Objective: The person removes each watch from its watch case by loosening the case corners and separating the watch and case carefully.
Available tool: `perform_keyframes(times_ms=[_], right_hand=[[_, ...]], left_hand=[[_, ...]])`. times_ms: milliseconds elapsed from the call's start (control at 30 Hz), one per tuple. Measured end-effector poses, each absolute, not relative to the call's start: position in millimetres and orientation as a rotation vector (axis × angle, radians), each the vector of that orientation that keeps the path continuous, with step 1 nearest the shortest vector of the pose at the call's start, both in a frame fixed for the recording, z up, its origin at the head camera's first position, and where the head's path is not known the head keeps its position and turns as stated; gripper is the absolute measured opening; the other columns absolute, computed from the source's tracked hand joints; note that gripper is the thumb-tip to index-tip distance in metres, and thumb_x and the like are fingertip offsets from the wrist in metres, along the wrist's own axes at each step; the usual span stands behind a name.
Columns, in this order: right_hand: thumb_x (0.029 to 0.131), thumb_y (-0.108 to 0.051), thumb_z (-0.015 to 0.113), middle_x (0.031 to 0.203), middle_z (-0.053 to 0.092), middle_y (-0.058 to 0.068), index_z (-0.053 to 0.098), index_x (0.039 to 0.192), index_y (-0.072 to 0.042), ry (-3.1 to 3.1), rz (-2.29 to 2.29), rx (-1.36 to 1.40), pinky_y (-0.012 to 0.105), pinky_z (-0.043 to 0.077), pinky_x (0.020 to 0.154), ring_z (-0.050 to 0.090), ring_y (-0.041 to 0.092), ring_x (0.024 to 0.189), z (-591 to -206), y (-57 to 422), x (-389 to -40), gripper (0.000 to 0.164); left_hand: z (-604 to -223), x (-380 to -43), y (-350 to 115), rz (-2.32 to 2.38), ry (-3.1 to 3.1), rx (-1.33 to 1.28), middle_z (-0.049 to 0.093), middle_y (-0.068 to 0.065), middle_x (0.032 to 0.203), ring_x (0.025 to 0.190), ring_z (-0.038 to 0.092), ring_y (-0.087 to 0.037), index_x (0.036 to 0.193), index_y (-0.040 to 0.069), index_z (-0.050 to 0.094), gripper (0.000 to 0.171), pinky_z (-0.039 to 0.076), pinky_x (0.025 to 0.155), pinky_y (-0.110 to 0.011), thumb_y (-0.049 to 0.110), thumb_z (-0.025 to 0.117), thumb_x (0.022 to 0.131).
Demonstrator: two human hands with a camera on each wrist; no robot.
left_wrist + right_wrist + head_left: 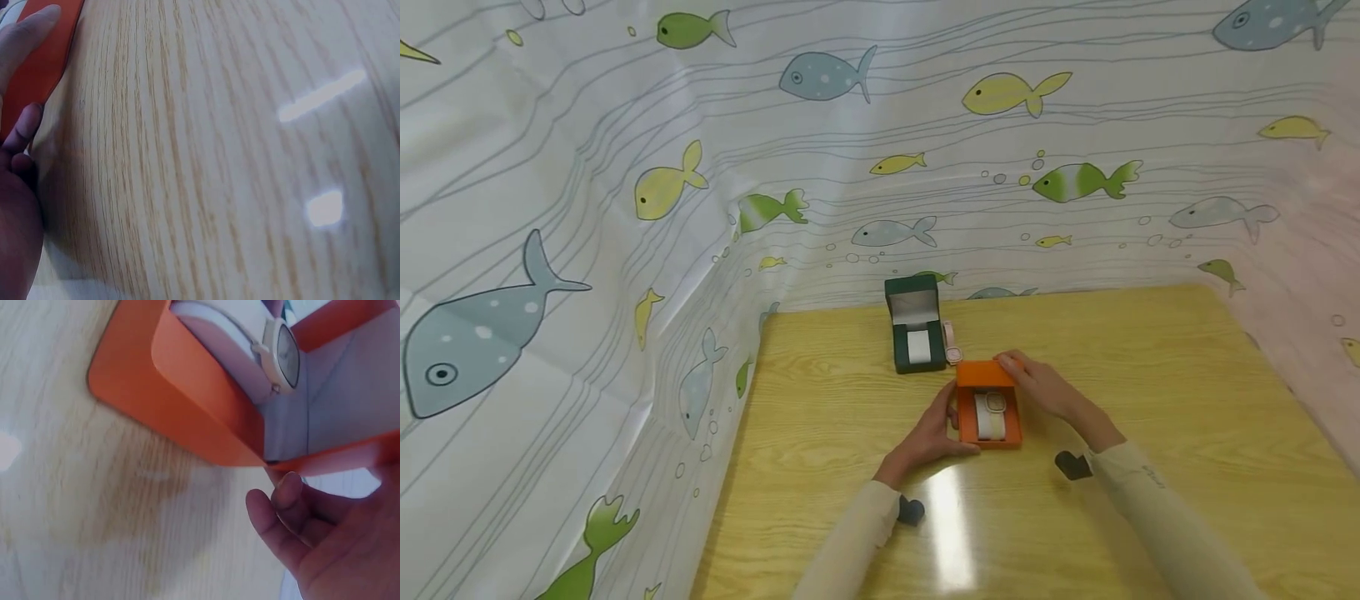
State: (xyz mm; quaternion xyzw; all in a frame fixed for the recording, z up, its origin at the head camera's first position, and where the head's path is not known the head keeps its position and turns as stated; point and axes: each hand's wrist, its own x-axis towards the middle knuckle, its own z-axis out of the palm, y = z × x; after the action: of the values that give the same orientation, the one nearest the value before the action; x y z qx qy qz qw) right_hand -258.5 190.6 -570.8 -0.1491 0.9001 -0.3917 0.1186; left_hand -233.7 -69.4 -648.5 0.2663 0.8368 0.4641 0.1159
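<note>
An orange watch box (966, 421) stands on the table with its hinged lid (979, 373) raised. Inside, a watch with a pale strap (996, 403) is wrapped round a white cushion (215, 339); its round-cornered face shows in the right wrist view. My left hand (931, 435) grips the box's left side, thumb along the front edge and the other fingers by the left wall. At the lid's right end, my right hand (1041, 387) holds the lid by its edge, fingertips on top. Several fingers of that hand show curled behind the lid in the right wrist view.
Behind the orange box, a dark green watch box (898, 354) stands with its lid up, a white cushion (919, 347) inside. A pink watch (953, 354) lies between the two boxes. Fish-printed sheeting (820, 250) borders the wooden table (820, 400) at the back and sides.
</note>
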Motion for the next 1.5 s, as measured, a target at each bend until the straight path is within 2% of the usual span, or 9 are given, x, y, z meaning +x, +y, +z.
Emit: perform_keyframes(times_ms=[167, 333, 700, 800, 933, 1067, 1200, 1333, 1500], right_hand=[[0.110, -0.054, 0.026, 0.137, 0.062, 0.027, 0.047, 0.151, -0.011, 2.651, -1.237, -0.347, 0.050, 0.056, 0.089, 0.070, 0.038, 0.102, -571.5, 188.1, -253.7, 0.062], [0.111, -0.049, 0.026, 0.110, 0.069, 0.027, 0.049, 0.149, -0.009, 2.693, -1.305, -0.287, 0.035, 0.051, 0.070, 0.067, 0.033, 0.081, -572.7, 185.0, -249.4, 0.060], [0.110, -0.055, 0.008, 0.112, 0.066, 0.030, 0.057, 0.133, 0.004, 2.628, -1.459, -0.110, 0.043, 0.060, 0.074, 0.071, 0.034, 0.089, -582.7, 182.6, -248.6, 0.081], [0.111, -0.050, 0.013, 0.113, 0.064, 0.032, 0.052, 0.139, 0.004, 2.644, -1.508, -0.121, 0.045, 0.061, 0.074, 0.071, 0.037, 0.089, -586.4, 184.5, -245.8, 0.072], [0.113, -0.038, 0.028, 0.116, 0.067, 0.032, 0.046, 0.143, 0.005, 2.764, -1.465, -0.124, 0.037, 0.057, 0.072, 0.071, 0.039, 0.090, -593.0, 187.7, -237.6, 0.055], [0.108, -0.026, 0.046, 0.099, 0.071, 0.020, 0.058, 0.119, 0.003, 2.929, -1.292, -0.068, 0.031, 0.048, 0.067, 0.066, 0.027, 0.080, -599.0, 185.8, -224.7, 0.034], [0.102, -0.028, 0.053, 0.076, 0.063, 0.007, 0.062, 0.105, -0.005, 2.993, -1.120, -0.019, 0.029, 0.040, 0.055, 0.053, 0.016, 0.063, -603.0, 175.4, -215.2, 0.025], [0.101, -0.040, 0.053, 0.069, 0.060, 0.007, 0.057, 0.112, -0.003, 2.998, -0.972, -0.056, 0.031, 0.037, 0.046, 0.051, 0.018, 0.055, -603.2, 160.8, -212.7, 0.038], [0.097, -0.062, 0.054, 0.080, 0.066, 0.011, 0.047, 0.128, -0.003, 3.012, -0.757, -0.094, 0.034, 0.038, 0.046, 0.056, 0.021, 0.058, -601.4, 144.9, -213.1, 0.067]], left_hand=[[-650.0, -235.6, -68.5, 1.341, 2.470, 0.791, 0.052, -0.001, 0.132, 0.092, 0.050, -0.007, 0.165, 0.025, 0.012, 0.123, 0.046, 0.083, -0.018, 0.029, 0.094, 0.074], [-651.1, -235.9, -69.0, 1.339, 2.472, 0.794, 0.052, -0.001, 0.126, 0.093, 0.050, -0.007, 0.165, 0.025, 0.012, 0.122, 0.046, 0.083, -0.018, 0.029, 0.094, 0.074], [-655.7, -235.6, -69.2, 1.337, 2.455, 0.743, 0.055, 0.001, 0.111, 0.090, 0.050, -0.003, 0.165, 0.028, 0.008, 0.125, 0.046, 0.085, -0.018, 0.029, 0.094, 0.074], [-656.5, -236.4, -68.4, 1.334, 2.456, 0.738, 0.056, 0.000, 0.107, 0.089, 0.050, -0.003, 0.165, 0.027, 0.008, 0.126, 0.046, 0.086, -0.018, 0.030, 0.094, 0.073], [-654.6, -236.1, -67.8, 1.342, 2.449, 0.733, 0.057, -0.001, 0.105, 0.089, 0.051, -0.004, 0.166, 0.026, 0.008, 0.127, 0.046, 0.087, -0.018, 0.029, 0.094, 0.073], [-654.3, -235.5, -68.5, 1.350, 2.442, 0.736, 0.057, -0.002, 0.105, 0.089, 0.051, -0.005, 0.165, 0.026, 0.009, 0.126, 0.046, 0.084, -0.018, 0.029, 0.095, 0.073], [-655.3, -235.3, -69.6, 1.349, 2.443, 0.737, 0.056, -0.001, 0.106, 0.089, 0.051, -0.005, 0.165, 0.025, 0.009, 0.126, 0.046, 0.083, -0.018, 0.029, 0.094, 0.073], [-654.6, -234.9, -69.8, 1.351, 2.450, 0.743, 0.055, -0.001, 0.111, 0.090, 0.051, -0.006, 0.166, 0.024, 0.010, 0.125, 0.046, 0.086, -0.019, 0.030, 0.094, 0.074], [-652.6, -233.8, -69.5, 1.340, 2.452, 0.760, 0.054, -0.003, 0.113, 0.091, 0.051, -0.007, 0.166, 0.023, 0.008, 0.123, 0.045, 0.086, -0.019, 0.031, 0.092, 0.076]])
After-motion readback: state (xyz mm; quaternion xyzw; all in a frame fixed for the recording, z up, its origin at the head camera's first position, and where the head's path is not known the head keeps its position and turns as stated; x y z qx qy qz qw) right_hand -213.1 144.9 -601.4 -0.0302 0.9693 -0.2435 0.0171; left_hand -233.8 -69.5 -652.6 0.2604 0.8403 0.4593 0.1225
